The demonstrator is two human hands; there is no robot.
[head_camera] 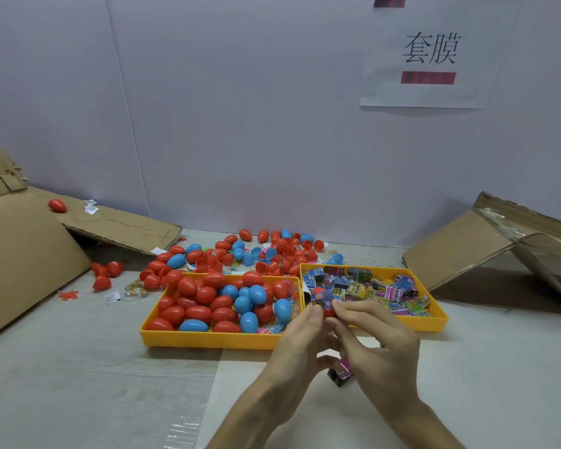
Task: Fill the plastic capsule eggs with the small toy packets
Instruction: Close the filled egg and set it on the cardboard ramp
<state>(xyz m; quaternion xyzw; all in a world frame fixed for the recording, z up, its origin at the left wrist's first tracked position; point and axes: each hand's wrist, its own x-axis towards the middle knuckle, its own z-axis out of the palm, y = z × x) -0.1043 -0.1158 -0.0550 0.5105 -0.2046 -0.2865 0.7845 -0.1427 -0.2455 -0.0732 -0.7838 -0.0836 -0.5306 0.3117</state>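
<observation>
A white paper sheet (386, 89) stuck on the far wall (240, 108), to the right, carries two large black printed characters (430, 48), "套膜". Below them on the sheet is a red bar (428, 78) whose markings are blurred beyond reading. The small toy packets (363, 288) in the right yellow tray (434, 322) and the white slips (112, 297) on the counter (78, 367) at left bear print too small to read.

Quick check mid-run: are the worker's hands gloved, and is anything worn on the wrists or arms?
No gloves: the left hand and the right hand are both bare. No ring, watch or bracelet shows on either. The left forearm and the right forearm are bare down to the bottom edge of the head view, so no sleeve or cuff is in sight.
</observation>
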